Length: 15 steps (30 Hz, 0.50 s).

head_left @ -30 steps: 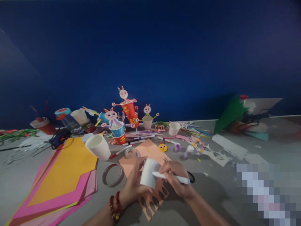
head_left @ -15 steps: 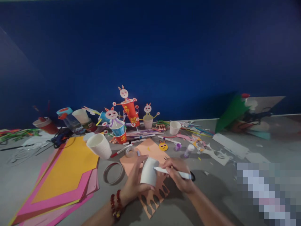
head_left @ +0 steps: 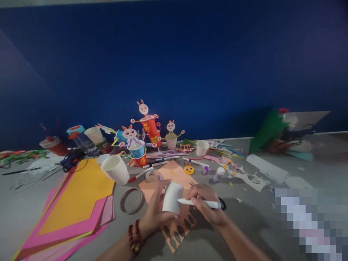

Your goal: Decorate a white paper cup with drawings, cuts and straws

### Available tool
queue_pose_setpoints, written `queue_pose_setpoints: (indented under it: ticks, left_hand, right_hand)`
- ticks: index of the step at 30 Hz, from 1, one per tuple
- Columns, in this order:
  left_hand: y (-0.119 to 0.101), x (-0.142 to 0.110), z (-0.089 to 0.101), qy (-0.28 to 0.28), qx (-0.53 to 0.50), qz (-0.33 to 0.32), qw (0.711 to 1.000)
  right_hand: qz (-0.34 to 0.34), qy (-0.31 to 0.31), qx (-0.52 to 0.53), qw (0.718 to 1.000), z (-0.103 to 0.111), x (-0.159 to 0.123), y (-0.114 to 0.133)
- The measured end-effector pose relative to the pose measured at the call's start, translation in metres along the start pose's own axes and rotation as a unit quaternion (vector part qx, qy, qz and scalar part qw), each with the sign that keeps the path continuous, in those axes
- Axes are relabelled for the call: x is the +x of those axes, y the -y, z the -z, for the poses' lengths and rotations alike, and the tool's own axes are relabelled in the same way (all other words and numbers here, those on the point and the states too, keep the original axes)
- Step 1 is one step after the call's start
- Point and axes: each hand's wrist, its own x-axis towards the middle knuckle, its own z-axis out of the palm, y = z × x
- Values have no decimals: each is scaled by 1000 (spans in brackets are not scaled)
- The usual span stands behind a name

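Observation:
My left hand (head_left: 156, 206) is wrapped round a white paper cup (head_left: 173, 197), holding it tilted above an orange paper sheet (head_left: 170, 170) with leaf-shaped holes cut along its near edge. In my right hand (head_left: 206, 203) is a white marker (head_left: 198, 203), gripped like a pen. Its tip meets or nearly meets the cup's side. I cannot make out any drawn line on the cup. Beyond the hands lies a yellow rabbit face cutout (head_left: 189, 168). A roll of clear tape (head_left: 150, 176) and a glue stick (head_left: 219, 174) are nearby.
Rabbit figures in cups (head_left: 138, 148) stand at the back. A stack of white cups (head_left: 115, 169), a wide tape ring (head_left: 131, 200) and coloured paper sheets (head_left: 73, 195) are on the left. Paper scraps (head_left: 250, 177) lie to the right. A blue wall (head_left: 174, 65) rises behind.
The marker tip has moved slightly down along the cup's side, and the marker lies a little flatter. My left hand keeps the cup in nearly the same place.

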Motion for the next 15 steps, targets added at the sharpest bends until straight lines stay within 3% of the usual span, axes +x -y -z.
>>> queue_pose_setpoints:
  ticks: [4, 15]
  left_hand:
    - [0, -1, -1, 0, 1, 1, 1000]
    - [2, 0, -1, 6, -3, -7, 1000]
  right_hand:
    - [9, 31, 22, 999, -2, -1, -1]
    - [-4, 12, 0, 1000, -2, -4, -5]
